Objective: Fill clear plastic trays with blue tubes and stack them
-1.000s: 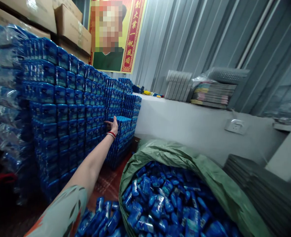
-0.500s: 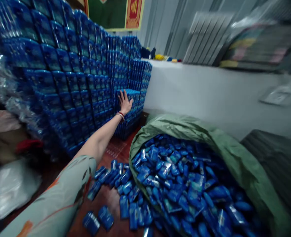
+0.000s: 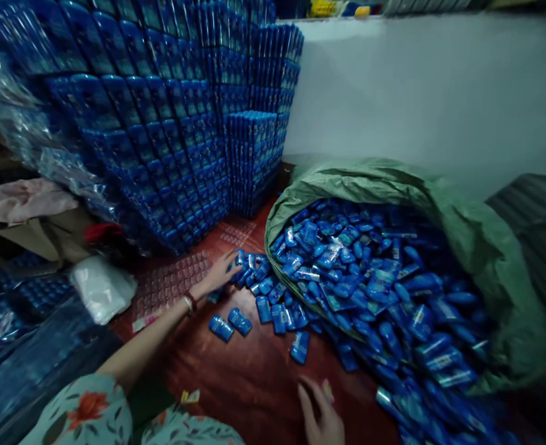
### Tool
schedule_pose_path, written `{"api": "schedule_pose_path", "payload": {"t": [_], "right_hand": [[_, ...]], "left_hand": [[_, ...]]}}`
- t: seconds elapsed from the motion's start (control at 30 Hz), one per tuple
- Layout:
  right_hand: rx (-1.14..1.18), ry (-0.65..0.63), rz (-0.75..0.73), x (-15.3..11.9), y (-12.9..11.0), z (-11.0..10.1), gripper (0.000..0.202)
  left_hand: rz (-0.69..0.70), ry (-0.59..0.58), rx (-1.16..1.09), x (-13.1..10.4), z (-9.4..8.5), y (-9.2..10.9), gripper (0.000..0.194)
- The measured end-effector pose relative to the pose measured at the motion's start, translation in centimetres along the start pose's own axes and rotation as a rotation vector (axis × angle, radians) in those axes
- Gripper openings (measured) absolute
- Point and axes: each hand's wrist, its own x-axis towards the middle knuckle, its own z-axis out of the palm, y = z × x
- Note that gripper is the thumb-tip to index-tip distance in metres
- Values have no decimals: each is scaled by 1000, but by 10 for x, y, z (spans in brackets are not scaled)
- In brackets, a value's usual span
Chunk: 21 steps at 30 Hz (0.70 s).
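My left hand [image 3: 223, 273], with a beaded bracelet at the wrist, reaches to the left end of a heap of loose blue packets [image 3: 264, 285] on the red floor. Its fingers are stretched out and touch the nearest packets; none is seen lifted. Low in the view is my right hand [image 3: 320, 413], fingers apart and holding nothing, over bare floor. A small pinkish spot shows by its fingertips, too blurred to name. Two packets [image 3: 230, 322] lie apart between the hands. A big green sack [image 3: 396, 176] lies open-mouthed on the right, full of the same packets.
Tall stacks of blue packets [image 3: 171, 148] rise at the left, beside a lower stack [image 3: 251, 157]. A white wall [image 3: 393, 93] stands behind the sack. Clear plastic trays [image 3: 173, 281] and a white plastic bag [image 3: 102, 289] lie at the left. More packets spill at the lower right.
My left hand has come down from the lower stack to the loose packets on the floor. My right hand has come into view at the bottom. The view has tilted down.
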Motion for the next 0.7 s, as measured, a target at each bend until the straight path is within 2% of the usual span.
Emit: {"api": "schedule_pose_path", "payload": {"t": [0.1, 0.2, 0.27, 0.37, 0.47, 0.7], "right_hand": [[-144, -49, -255, 42, -29, 21, 32], [-343, 24, -475, 86, -54, 39, 35], [-517, 39, -535, 109, -63, 46, 37], [-739, -8, -503, 129, -63, 53, 40], [-832, -42, -511, 128, -52, 54, 40], [-898, 95, -646, 88, -16, 27, 38]], "left_hand": [[15, -17, 361, 4, 25, -11, 50], [7, 1, 481, 15, 46, -9, 41], [14, 25, 487, 14, 57, -5, 37], [15, 56, 508, -5, 73, 0, 40], [15, 55, 514, -36, 89, 4, 44], [-15, -92, 321, -96, 126, 20, 54]]}}
